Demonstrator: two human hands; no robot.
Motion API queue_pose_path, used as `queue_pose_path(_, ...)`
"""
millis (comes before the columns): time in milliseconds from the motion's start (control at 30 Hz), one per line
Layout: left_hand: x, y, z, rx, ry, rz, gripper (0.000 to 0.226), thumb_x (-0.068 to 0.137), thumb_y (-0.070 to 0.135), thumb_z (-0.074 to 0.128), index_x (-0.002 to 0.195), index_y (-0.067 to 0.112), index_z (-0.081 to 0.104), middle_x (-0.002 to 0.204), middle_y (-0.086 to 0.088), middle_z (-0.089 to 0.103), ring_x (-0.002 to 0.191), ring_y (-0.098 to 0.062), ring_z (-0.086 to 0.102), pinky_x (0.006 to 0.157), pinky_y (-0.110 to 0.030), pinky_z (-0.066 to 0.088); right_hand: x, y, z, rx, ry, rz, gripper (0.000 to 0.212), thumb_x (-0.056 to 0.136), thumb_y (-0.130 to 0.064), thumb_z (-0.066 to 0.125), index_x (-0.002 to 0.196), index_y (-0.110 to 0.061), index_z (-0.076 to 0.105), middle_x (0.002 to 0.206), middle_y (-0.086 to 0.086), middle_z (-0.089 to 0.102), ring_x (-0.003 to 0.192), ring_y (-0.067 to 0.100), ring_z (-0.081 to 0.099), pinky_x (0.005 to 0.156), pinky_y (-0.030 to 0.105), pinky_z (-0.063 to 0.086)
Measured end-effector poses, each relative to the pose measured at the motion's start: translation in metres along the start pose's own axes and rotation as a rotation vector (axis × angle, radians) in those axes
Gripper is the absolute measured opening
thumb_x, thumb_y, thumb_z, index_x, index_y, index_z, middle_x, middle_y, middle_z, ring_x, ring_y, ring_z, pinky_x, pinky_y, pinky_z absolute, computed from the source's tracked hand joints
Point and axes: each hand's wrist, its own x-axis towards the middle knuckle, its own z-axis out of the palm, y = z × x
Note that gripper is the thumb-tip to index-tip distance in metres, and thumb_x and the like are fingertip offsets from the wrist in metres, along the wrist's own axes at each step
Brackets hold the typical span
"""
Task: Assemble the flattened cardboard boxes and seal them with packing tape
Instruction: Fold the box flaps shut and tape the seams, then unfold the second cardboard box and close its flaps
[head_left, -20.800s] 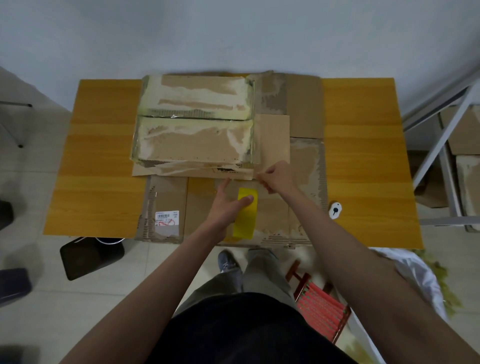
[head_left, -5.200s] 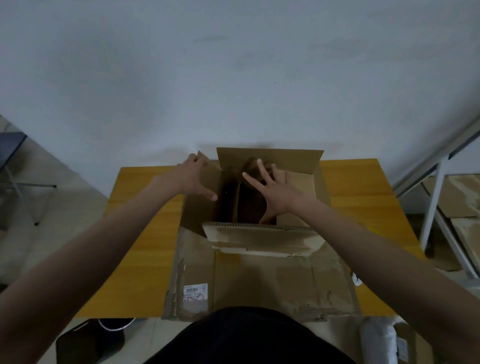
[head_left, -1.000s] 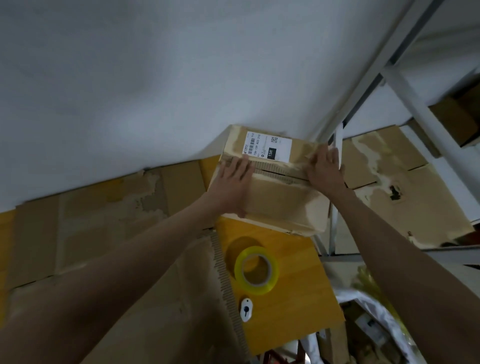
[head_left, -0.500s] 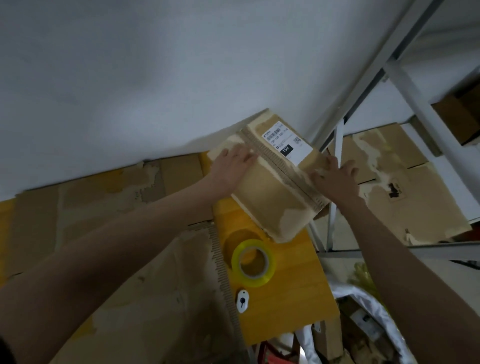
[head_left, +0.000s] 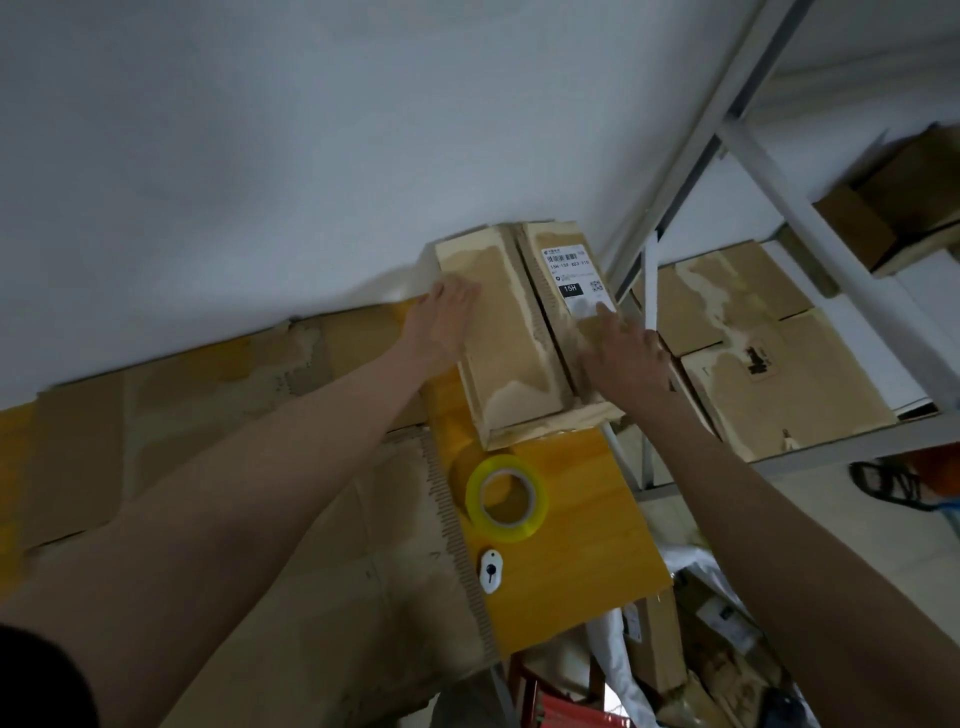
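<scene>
- The assembled cardboard box (head_left: 511, 332) is set on the far right corner of the wooden table (head_left: 571, 530), against the white wall (head_left: 311, 156), top flaps folded shut with a seam running lengthwise down the middle.
- A white shipping label (head_left: 574, 280) is seen on the box's right flap, toward its far end.
- The left hand (head_left: 449, 312) is laid flat on the box's left flap, fingers straight and together; nothing is gripped.
- The right hand (head_left: 621, 353) is pressed on the box's right flap, fingers spread and extended, fingertips touching the near edge of the label; nothing is gripped.
- The roll of yellow-tinted packing tape (head_left: 506, 499) is lying flat on the table just in front of the box, untouched by either hand.
- A small white cutter (head_left: 490, 570) is placed on the table nearer the person than the tape, well apart from the box.
- Flattened cardboard sheets (head_left: 234, 441) are spread over the table to the left of the box.
- A metal shelving rack (head_left: 727, 156) is standing right of the box; more taped boxes (head_left: 769, 353) are stored on its shelf.
</scene>
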Motion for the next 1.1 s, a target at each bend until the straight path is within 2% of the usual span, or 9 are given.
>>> queue_pose_path(67, -0.018, -0.01, -0.004, 0.013, 0.011, -0.019, 0.072, 0.095, 0.014, 0.055, 0.157, 0.017, 0.018, 0.162, -0.012, 0.02, 0.146, -0.033, 0.026, 0.118, -0.046, 0.027, -0.011, -0.02, -0.008, -0.007, 0.057, -0.077, 0.061, 0.095, -0.036, 0.052, 0.15, -0.024, 0.028, 0.15, 0.018, 0.035, 0.136, 0.044, 0.037, 0.107, 0.06, 0.036)
queue_pose_path(167, -0.056, -0.033, -0.012, -0.023, 0.079, -0.072, 0.066, 0.095, 0.034, 0.053, 0.154, 0.02, 0.027, 0.161, -0.011, 0.025, 0.146, -0.032, 0.029, 0.12, -0.047, 0.02, -0.033, -0.055, -0.016, -0.026, 0.081, -0.185, 0.064, 0.092, -0.031, 0.058, 0.149, -0.024, 0.031, 0.152, 0.015, 0.033, 0.136, 0.041, 0.036, 0.109, 0.055, 0.034)
queue_pose_path(333, -0.139, -0.087, -0.009, -0.156, 0.126, -0.2, 0.06, 0.094, 0.033, 0.051, 0.15, 0.017, 0.035, 0.158, -0.01, 0.03, 0.143, -0.032, 0.034, 0.118, -0.048, 0.025, -0.081, -0.126, -0.011, 0.019, 0.12, -0.35, 0.064, 0.09, -0.026, 0.06, 0.149, -0.024, 0.035, 0.151, 0.01, 0.035, 0.139, 0.032, 0.033, 0.11, 0.05, 0.034)
queue_pose_path(467, -0.21, -0.135, 0.014, -0.136, 0.085, -0.312, 0.061, 0.095, 0.037, 0.054, 0.149, 0.018, 0.036, 0.157, -0.01, 0.033, 0.139, -0.034, 0.037, 0.115, -0.046, 0.029, -0.12, -0.175, 0.019, -0.013, 0.13, -0.444, 0.059, 0.089, -0.02, 0.06, 0.145, -0.021, 0.038, 0.145, 0.011, 0.041, 0.131, 0.034, 0.04, 0.102, 0.048, 0.04)
queue_pose_path(600, -0.27, -0.165, 0.052, -0.19, -0.013, -0.421, 0.066, 0.096, 0.043, 0.056, 0.151, 0.018, 0.032, 0.16, -0.009, 0.027, 0.144, -0.035, 0.031, 0.119, -0.048, 0.025, -0.148, -0.191, 0.067, -0.027, 0.032, -0.458, 0.058, 0.089, -0.02, 0.061, 0.143, -0.02, 0.039, 0.141, 0.01, 0.042, 0.127, 0.034, 0.042, 0.1, 0.046, 0.043)
queue_pose_path(733, -0.304, -0.175, 0.092, -0.199, -0.048, -0.467, 0.061, 0.092, 0.04, 0.059, 0.145, 0.016, 0.039, 0.154, -0.01, 0.035, 0.137, -0.035, 0.039, 0.114, -0.047, 0.028, -0.159, -0.182, 0.112, -0.012, -0.119, -0.389, 0.057, 0.092, -0.017, 0.057, 0.145, -0.018, 0.037, 0.141, 0.012, 0.039, 0.128, 0.034, 0.04, 0.101, 0.044, 0.039)
queue_pose_path(900, -0.317, -0.167, 0.133, -0.189, -0.099, -0.508, 0.065, 0.09, 0.041, 0.061, 0.146, 0.018, 0.037, 0.15, -0.009, 0.039, 0.131, -0.035, 0.044, 0.111, -0.046, 0.032, -0.158, -0.157, 0.162, 0.071, -0.378, -0.25, 0.071, 0.099, -0.011, 0.052, 0.157, -0.017, 0.013, 0.146, 0.023, 0.029, 0.124, 0.044, 0.044, 0.099, 0.053, 0.043)
queue_pose_path(1000, -0.313, -0.159, 0.147, -0.187, -0.103, -0.495, 0.064, 0.09, 0.042, 0.06, 0.146, 0.018, 0.038, 0.153, -0.009, 0.036, 0.134, -0.035, 0.043, 0.113, -0.045, 0.031, -0.155, -0.141, 0.179, 0.145, -0.475, -0.238, 0.065, 0.102, -0.012, 0.049, 0.156, -0.016, 0.015, 0.136, 0.027, 0.043, 0.103, 0.042, 0.055, 0.085, 0.055, 0.049)
queue_pose_path(1100, -0.303, -0.148, 0.15, -0.207, -0.108, -0.504, 0.06, 0.092, 0.041, 0.057, 0.144, 0.018, 0.04, 0.155, -0.008, 0.034, 0.134, -0.035, 0.043, 0.113, -0.045, 0.031, -0.15, -0.133, 0.186, 0.203, -0.453, -0.242, 0.059, 0.102, -0.016, 0.051, 0.153, -0.015, 0.022, 0.131, 0.026, 0.048, 0.105, 0.045, 0.055, 0.085, 0.055, 0.049)
